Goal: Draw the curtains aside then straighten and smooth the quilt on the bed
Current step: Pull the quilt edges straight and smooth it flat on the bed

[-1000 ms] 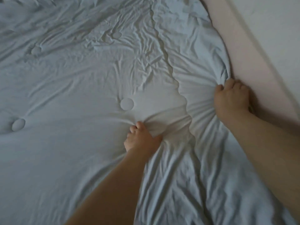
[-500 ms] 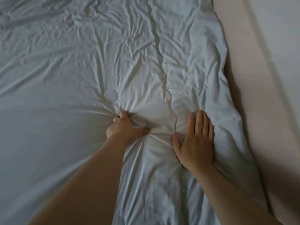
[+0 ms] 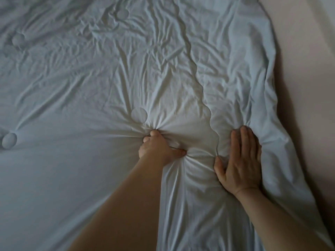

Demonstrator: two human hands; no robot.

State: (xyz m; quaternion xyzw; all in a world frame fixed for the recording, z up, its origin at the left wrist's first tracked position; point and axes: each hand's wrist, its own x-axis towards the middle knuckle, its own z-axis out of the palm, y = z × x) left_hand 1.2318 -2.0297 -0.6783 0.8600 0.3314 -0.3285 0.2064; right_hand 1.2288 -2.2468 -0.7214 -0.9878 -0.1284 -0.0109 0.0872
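The quilt [image 3: 90, 178], pale blue-grey & heavily creased, filled nearly the whole view, spread flat under both arms. Its right edge ran top to bottom beside a pinkish bare surface [image 3: 308, 87], prob. the mattress or sheet, though that couldn't be told for sure.

The left hand [image 3: 159, 147] sat approx. mid-frame, closed into a fist w/ a bunch of quilt fabric gathered inside it. Creases radiated out from that fist in all directions, esp. up and to the right. The thumb pointed right, pressed against the cloth. Just above and left of the knuckles lay a round tufted dimple [image 3: 139, 115] in the quilt, near but not touching the hand.

The right hand [image 3: 239, 160] lay to the right of the fist, apart from it, w/ a puckered strip of quilt between the two. It was fully open, palm down, fingers [image 3: 243, 140] straight and close together pointing up-frame, thumb spread out to the left. It gripped nothing; it just pressed flat on the quilt. A wavy stitched seam [image 3: 196, 69] ran down the quilt and ended just left of this hand.

More round dimples showed farther off: one at far left [image 3: 9, 145], two nearer the top [image 3: 122, 14] & [image 3: 18, 39].

Both forearms were bare.
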